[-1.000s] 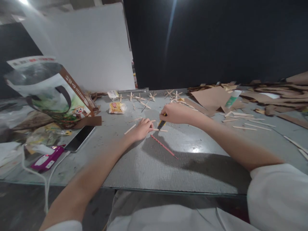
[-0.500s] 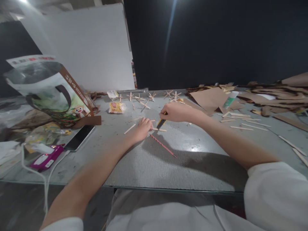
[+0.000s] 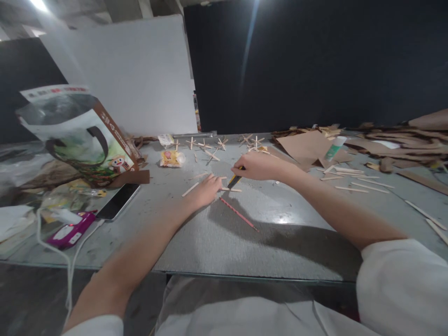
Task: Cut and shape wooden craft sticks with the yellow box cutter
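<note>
In my right hand (image 3: 256,165) is a yellow and black utility knife (image 3: 235,179), its tip angled down onto a flat wooden craft stick (image 3: 234,189). My left hand (image 3: 209,190) presses the left end of that stick to the table, its fingers closed together. Just below lies a pink pencil (image 3: 240,214) with a twisted pattern. Another craft stick (image 3: 190,189) rests left of my left hand, and more pieces lie just beyond it. Farther back stand several star-like shapes of crossed sticks (image 3: 221,143).
Loose craft sticks (image 3: 350,171), a glue stick (image 3: 335,148) and brown cardboard (image 3: 301,147) lie to the right. A small yellow packet (image 3: 172,159) sits at the back. On the left are a large printed bag (image 3: 84,140), a phone (image 3: 119,201) and a purple device (image 3: 72,229) with white cables.
The whole view shifts slightly as my head moves. Both hands keep nearly the same place, and the knife stays against the craft stick, tilted a little more.
</note>
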The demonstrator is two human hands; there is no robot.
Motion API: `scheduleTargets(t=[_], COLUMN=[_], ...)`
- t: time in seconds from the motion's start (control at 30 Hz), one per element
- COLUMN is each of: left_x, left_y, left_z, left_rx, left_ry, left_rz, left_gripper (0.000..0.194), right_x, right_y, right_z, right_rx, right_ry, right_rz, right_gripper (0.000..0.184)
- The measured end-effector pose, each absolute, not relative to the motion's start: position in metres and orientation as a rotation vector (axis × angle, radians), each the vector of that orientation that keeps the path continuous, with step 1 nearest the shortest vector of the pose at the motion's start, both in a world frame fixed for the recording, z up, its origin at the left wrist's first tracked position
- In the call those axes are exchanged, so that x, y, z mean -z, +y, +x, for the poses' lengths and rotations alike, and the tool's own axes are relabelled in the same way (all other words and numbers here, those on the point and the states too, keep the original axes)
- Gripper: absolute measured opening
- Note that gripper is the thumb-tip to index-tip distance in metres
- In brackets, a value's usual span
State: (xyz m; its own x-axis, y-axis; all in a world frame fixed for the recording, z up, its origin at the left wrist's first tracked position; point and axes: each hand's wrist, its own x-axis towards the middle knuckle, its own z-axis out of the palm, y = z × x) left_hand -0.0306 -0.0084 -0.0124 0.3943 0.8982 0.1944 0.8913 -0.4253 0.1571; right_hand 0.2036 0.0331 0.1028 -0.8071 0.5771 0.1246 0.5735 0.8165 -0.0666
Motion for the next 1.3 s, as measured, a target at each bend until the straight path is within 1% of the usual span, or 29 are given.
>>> scheduleTargets(t=[0.13,0.3,0.5,0.6,0.7,0.83,1.1,1.3], left_x=[0.009,0.008,0.004,0.005,0.009,0.015,0.023,0.027], left_y=[-0.005,-0.001,-0.005,-0.008,-0.01,-0.007,0.0,0.001], left_z=[-0.029,-0.03,-0.03,-0.028,-0.025,-0.02,-0.019,-0.017], left_rx=[-0.243,-0.27,-0.415,-0.554,-0.692,-0.855,-1.0,-1.089], left_ry=[1.645,1.564,1.475,1.506,1.55,1.611,1.658,1.65], left_rz=[2.659,2.601,2.494,2.415,2.32,2.175,1.892,1.788], left_gripper=[0.02,0.022,0.026,0.024,0.02,0.02,0.021,0.01], right_x=[-0.097,-0.089,-0.083,-0.076,-0.066,-0.06,-0.053,-0.038], right_y=[0.035,0.031,0.011,0.005,0.001,-0.011,-0.033,-0.037], right_z=[0.207,0.217,0.228,0.234,0.243,0.252,0.244,0.237], right_rx=[-0.073,-0.123,-0.084,-0.086,-0.148,-0.188,-0.172,-0.161], right_ry=[-2.838,-2.825,-2.833,-2.796,-2.753,-2.717,-2.671,-2.563], right_rz=[-0.865,-0.812,-0.851,-0.925,-0.962,-1.035,-1.216,-1.272], right_gripper=[0.044,0.046,0.042,0.039,0.039,0.039,0.039,0.036])
